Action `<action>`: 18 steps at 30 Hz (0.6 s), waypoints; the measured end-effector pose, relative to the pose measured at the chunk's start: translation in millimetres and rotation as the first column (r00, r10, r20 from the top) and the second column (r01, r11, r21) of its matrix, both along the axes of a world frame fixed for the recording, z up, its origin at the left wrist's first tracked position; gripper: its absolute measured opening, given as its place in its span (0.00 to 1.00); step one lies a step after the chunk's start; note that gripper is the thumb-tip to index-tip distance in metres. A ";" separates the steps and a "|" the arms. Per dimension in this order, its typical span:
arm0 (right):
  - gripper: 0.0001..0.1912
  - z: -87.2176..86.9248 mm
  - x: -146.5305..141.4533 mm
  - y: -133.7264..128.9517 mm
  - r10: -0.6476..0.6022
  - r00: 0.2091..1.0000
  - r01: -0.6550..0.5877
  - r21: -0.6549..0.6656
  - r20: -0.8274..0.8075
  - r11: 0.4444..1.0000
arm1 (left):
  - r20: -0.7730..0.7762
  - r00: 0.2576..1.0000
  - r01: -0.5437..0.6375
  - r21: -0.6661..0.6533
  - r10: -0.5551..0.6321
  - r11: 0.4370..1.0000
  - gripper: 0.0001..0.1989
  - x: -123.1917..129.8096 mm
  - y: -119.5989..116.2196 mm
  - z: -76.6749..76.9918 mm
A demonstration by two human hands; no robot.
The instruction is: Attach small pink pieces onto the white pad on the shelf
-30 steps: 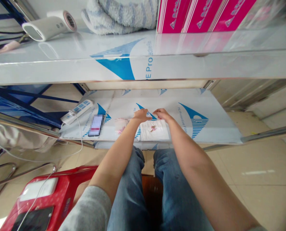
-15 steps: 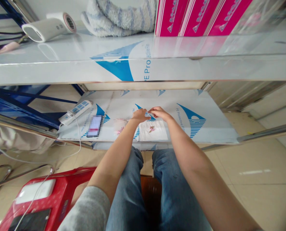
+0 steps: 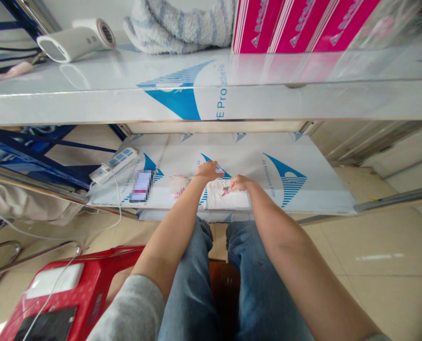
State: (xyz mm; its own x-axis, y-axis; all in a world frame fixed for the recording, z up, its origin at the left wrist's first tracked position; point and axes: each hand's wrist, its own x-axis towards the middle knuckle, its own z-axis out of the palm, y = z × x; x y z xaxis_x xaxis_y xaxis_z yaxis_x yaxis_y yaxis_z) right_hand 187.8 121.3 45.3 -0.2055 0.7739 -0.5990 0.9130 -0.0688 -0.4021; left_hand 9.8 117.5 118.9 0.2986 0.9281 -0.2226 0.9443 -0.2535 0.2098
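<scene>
My left hand [image 3: 208, 171] is over the lower shelf, fingers closed on a small clear plastic piece [image 3: 218, 168], perhaps a little bag. A white sheet or cloth [image 3: 218, 201] lies flat just in front of it, bearing a small pink ornament with a brownish part [image 3: 226, 191]. My right hand [image 3: 240, 183] is down at the sheet, its fingers pinched at the ornament's right side; what sits between the fingertips is too small to make out. Left of my left forearm lies clear wrapping with small pink pieces [image 3: 178, 192], partly covered by the arm.
A phone [image 3: 141, 185] and a white power strip [image 3: 114, 166] lie on the lower shelf [image 3: 324, 184] at left. Overhead, the upper shelf [image 3: 107, 104] holds a white hair dryer [image 3: 72, 45], a fluffy towel [image 3: 182, 33] and pink boxes [image 3: 292, 28]. A red stool [image 3: 100, 279] stands at lower left.
My right hand has parted from my left and come down toward me to the pink ornament on the white sheet. The left hand stays in place with the clear piece.
</scene>
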 end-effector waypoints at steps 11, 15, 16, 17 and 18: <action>0.08 0.4 -11.3 -5.9 0.048 0.996 -0.051 0.046 0.069 0.998 | 0.008 1.000 -0.002 0.002 0.002 1.000 0.27 -2.9 0.5 -2.0; 0.09 0.6 -12.1 -6.5 0.063 0.994 -0.067 0.037 0.093 0.997 | 0.008 1.000 -0.011 -0.002 0.011 1.000 0.27 -3.4 1.0 -3.3; 0.10 0.9 -12.3 -6.7 0.065 0.993 -0.069 0.041 0.098 0.997 | 0.009 1.000 -0.012 -0.003 0.012 1.000 0.27 -3.5 1.2 -3.6; 0.10 1.3 -12.5 -6.9 0.064 0.993 -0.069 0.046 0.101 0.997 | 0.011 1.000 -0.013 -0.003 0.013 1.000 0.27 -3.5 1.2 -3.7; 0.11 1.4 -12.7 -7.0 0.060 0.993 -0.066 0.052 0.101 0.996 | 0.012 1.000 -0.012 -0.004 0.012 1.000 0.27 -3.5 1.3 -3.8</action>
State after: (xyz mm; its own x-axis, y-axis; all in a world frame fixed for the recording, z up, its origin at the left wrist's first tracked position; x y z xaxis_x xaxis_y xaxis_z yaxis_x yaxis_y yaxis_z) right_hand 175.1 114.2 46.7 -0.1970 0.7939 -0.5752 0.9502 0.0102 -0.3114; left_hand 6.3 118.8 115.1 0.2898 0.9308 -0.2227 0.9447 -0.2409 0.2224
